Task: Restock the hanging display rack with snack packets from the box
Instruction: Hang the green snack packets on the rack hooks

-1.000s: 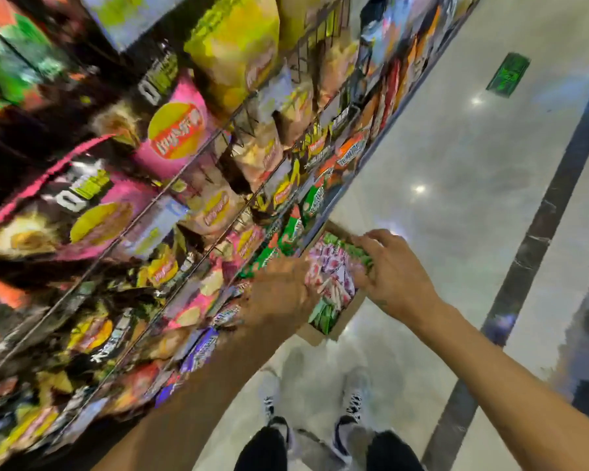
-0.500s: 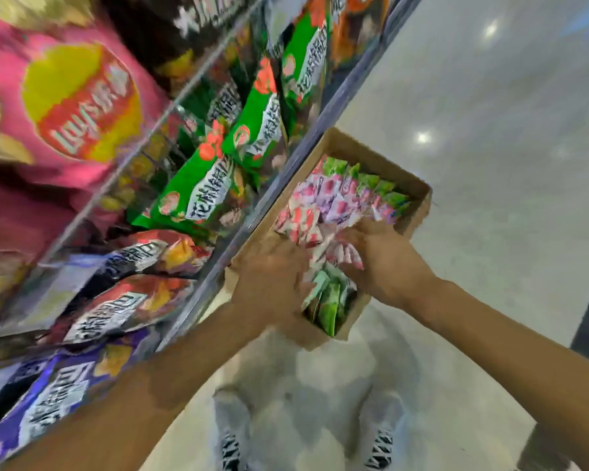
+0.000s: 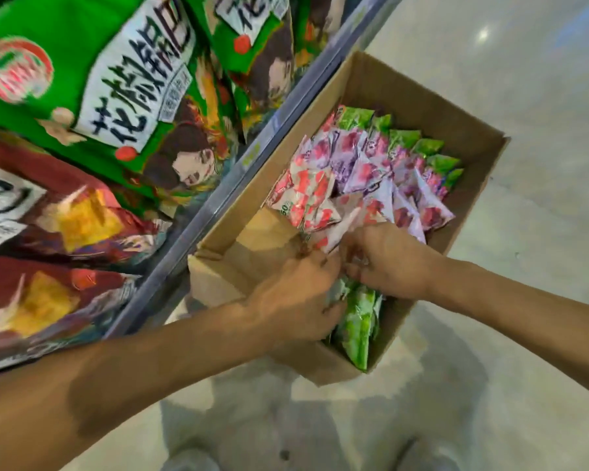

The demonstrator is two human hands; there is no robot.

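Your left hand (image 3: pixel 296 297) and right hand (image 3: pixel 388 263) are bare, with no gloves, rings or watch showing. Both forearms are uncovered too; no sleeve reaches into view. Low in the view, your light grey trousers (image 3: pixel 269 430) show as a blurred shape, their detail too soft to read.

A shop aisle: snack bags (image 3: pixel 92 96) crowd a display rack (image 3: pixel 269 137) above polished floor (image 3: pixel 524 62)
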